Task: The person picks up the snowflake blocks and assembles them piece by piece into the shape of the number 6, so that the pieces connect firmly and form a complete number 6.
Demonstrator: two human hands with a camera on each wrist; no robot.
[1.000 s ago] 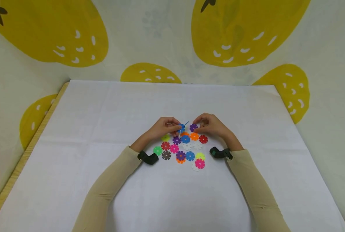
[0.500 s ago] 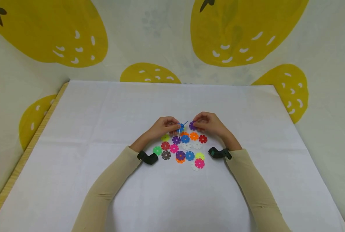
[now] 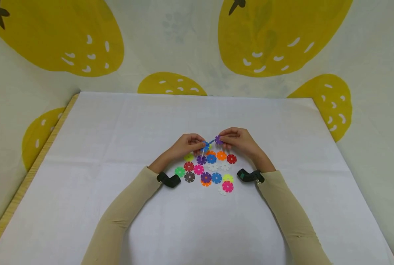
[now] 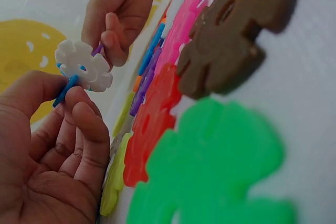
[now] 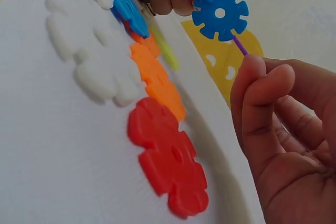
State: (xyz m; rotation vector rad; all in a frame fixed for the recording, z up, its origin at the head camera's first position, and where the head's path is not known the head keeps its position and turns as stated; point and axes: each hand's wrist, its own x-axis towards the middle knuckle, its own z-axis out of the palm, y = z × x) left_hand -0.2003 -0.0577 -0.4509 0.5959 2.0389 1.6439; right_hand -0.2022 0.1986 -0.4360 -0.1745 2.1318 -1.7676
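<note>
My left hand (image 3: 185, 144) pinches a blue snowflake disc (image 4: 65, 93) between thumb and finger. Joined to that disc are a white snowflake disc (image 4: 95, 70) and a second blue disc (image 5: 209, 23), which sticks out toward the right. In my right hand (image 3: 240, 140), thumb and fingertips pinch a purple snowflake disc (image 3: 218, 140). The right wrist view shows this purple disc (image 5: 240, 45) edge-on, mostly covered by the fingers. Its edge meets the rim of the second blue disc at a notch; how deep it sits I cannot tell. Both hands are above the table.
Several loose discs lie below the hands, among them a red disc (image 3: 231, 159), an orange disc (image 3: 221, 156), a green disc (image 3: 180, 172) and a brown disc (image 3: 189, 177). Some overlap. A white cloth (image 3: 84, 154) covers the table; a patterned curtain (image 3: 190, 44) hangs behind.
My right hand has moved left and slightly up, bringing the purple disc from apart to the edge of the blue disc. The left hand has barely moved; loose discs stay put.
</note>
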